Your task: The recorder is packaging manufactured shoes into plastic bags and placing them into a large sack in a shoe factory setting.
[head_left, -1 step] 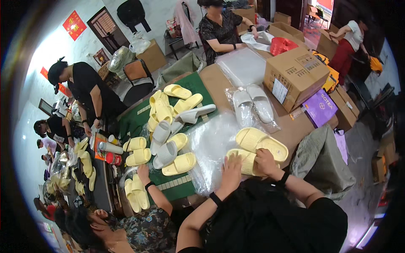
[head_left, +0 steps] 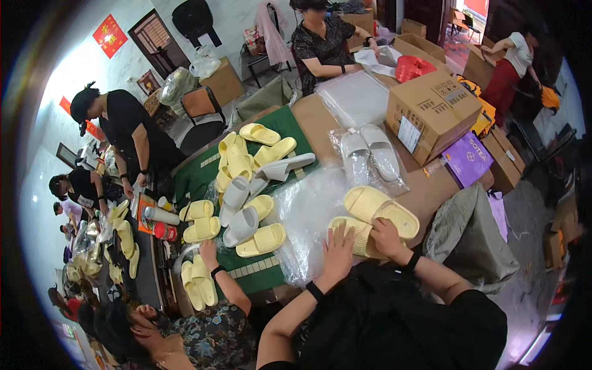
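Observation:
In front of me two yellow slippers lie side by side, the farther slipper (head_left: 380, 210) and the nearer slipper (head_left: 356, 235). My left hand (head_left: 337, 251) is stretched out, its fingertips against the toe end of the nearer one. On that same slipper my right hand (head_left: 386, 238) has its fingers bent around the edge toward the heel; part of the slipper is hidden under it. Clear plastic bags (head_left: 308, 206) lie flat just left of the pair. Beyond it, a pair of grey slippers (head_left: 370, 151) sits inside a clear bag.
Yellow slippers (head_left: 237, 161) and grey slippers (head_left: 242, 228) are heaped on the green mat (head_left: 185, 176). A co-worker's hand (head_left: 208, 251) touches another yellow pair (head_left: 198, 282) at the left. A cardboard box (head_left: 431, 114) and a purple box (head_left: 467, 158) stand at the far right.
The yellow pair and my right hand have shifted very slightly to the left. My left hand stays in nearly the same place.

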`<move>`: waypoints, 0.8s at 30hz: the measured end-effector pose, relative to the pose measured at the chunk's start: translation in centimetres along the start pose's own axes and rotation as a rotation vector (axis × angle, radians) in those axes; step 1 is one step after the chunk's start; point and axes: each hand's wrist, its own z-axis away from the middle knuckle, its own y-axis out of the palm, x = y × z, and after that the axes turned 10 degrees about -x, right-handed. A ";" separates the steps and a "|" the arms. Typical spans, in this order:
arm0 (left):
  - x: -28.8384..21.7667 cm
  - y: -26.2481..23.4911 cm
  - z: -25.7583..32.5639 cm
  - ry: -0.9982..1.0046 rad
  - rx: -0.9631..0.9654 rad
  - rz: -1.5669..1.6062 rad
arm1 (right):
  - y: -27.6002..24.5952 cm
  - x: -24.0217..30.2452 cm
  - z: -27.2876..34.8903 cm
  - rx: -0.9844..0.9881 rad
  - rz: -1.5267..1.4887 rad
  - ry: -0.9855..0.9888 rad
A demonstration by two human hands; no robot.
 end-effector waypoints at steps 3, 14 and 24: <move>-0.9 -0.2 -0.3 0.024 -0.017 -0.119 | 0.6 0.9 -0.5 0.042 0.026 0.014; -0.7 -0.1 0.1 0.192 0.028 0.173 | 5.7 0.9 -2.8 0.009 0.053 0.170; -0.5 -5.5 -1.9 0.102 0.001 0.578 | 8.2 0.0 -8.7 0.231 -0.051 -0.079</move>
